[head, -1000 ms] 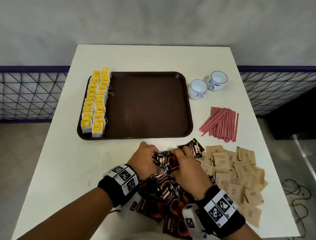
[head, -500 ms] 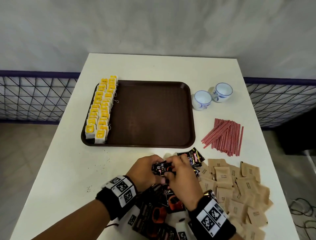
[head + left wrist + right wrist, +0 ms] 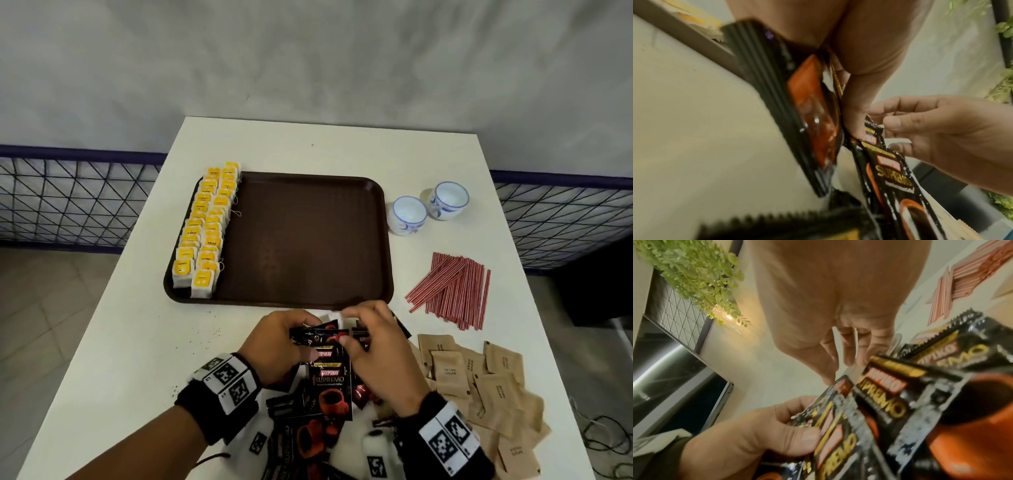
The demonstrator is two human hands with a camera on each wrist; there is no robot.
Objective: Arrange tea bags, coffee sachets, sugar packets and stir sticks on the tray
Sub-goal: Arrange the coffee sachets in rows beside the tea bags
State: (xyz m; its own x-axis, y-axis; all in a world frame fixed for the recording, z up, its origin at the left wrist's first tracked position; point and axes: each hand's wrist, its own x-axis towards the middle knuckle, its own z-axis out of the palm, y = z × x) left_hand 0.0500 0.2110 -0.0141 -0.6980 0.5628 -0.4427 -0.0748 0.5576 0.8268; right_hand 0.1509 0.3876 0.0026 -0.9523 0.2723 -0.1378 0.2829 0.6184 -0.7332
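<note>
A brown tray point(image 3: 308, 246) lies mid-table, with two rows of yellow tea bags point(image 3: 205, 229) along its left side. Just in front of its near edge, my left hand point(image 3: 308, 337) grips a fanned bunch of black coffee sachets point(image 3: 330, 377), thumb point(image 3: 855, 113) pressed on them. My right hand point(image 3: 349, 329) pinches the bunch's top edge point(image 3: 873, 126) with curled fingers point(image 3: 840, 352). More coffee sachets point(image 3: 308, 435) lie loose under my wrists. Brown sugar packets point(image 3: 486, 380) are heaped at the front right. Red striped stir sticks point(image 3: 455, 291) lie right of the tray.
Two white and blue cups point(image 3: 428, 205) stand beyond the stir sticks, right of the tray. The white table point(image 3: 137, 342) has small dark crumbs on its left front. A wire mesh railing point(image 3: 68, 202) runs behind on both sides.
Both hands have lifted a bunch of coffee sachets off the loose pile and carried it a little toward the tray's near edge. One sachet now hangs face up between the hands.
</note>
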